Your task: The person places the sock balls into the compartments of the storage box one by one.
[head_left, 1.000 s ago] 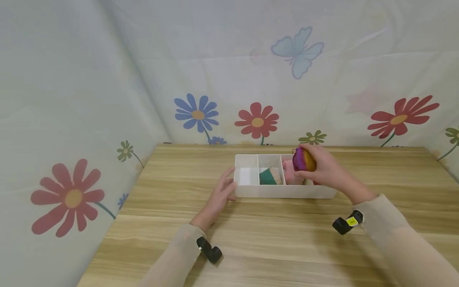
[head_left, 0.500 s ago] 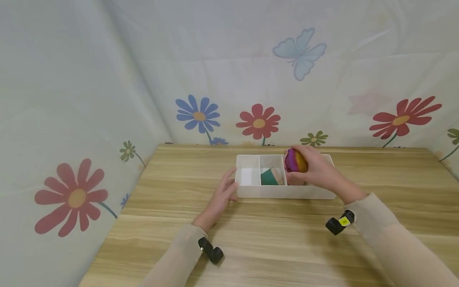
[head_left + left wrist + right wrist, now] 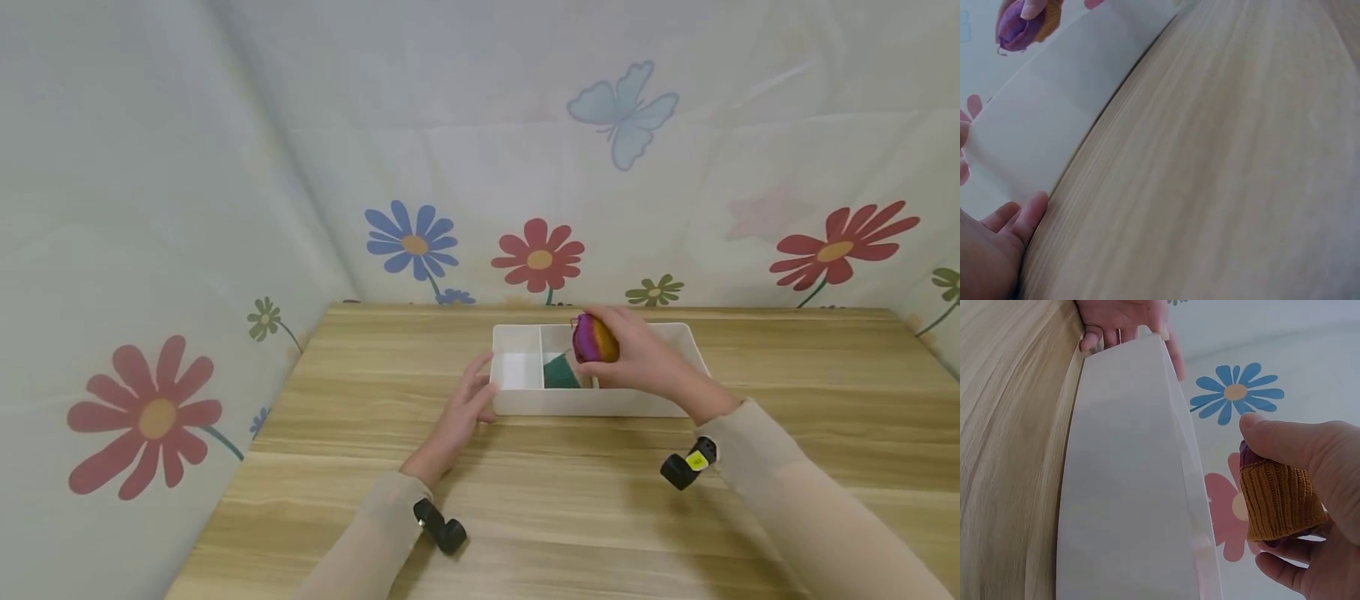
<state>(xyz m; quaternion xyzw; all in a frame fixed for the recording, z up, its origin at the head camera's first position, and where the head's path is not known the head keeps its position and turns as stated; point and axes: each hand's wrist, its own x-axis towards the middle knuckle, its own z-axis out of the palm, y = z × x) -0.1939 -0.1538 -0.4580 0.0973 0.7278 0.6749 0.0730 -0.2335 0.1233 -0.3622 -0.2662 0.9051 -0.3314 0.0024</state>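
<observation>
A white box [image 3: 570, 403] with compartments stands on the table. My left hand [image 3: 455, 417] touches its left end, fingers along the end wall and thumb at the near corner. My right hand [image 3: 637, 358] pinches a rolled-up sock [image 3: 595, 339], purple at one end with a ribbed mustard cuff [image 3: 1280, 500], between thumb and fingers. The sock is above the box, overlapping the second compartment in the head view. A green and beige rolled sock [image 3: 561, 372] lies in that compartment. The leftmost compartment [image 3: 517, 367] holds nothing. My right hand hides much of the right part.
The wood-grain table [image 3: 555, 492] runs up to a white curtain [image 3: 465, 167] printed with flowers and a butterfly. A black wrist camera sits on each beige sleeve [image 3: 810, 492].
My right hand has moved left with the purple and mustard sock, from over the pink item to over the green sock's compartment. My left hand stays at the box end.
</observation>
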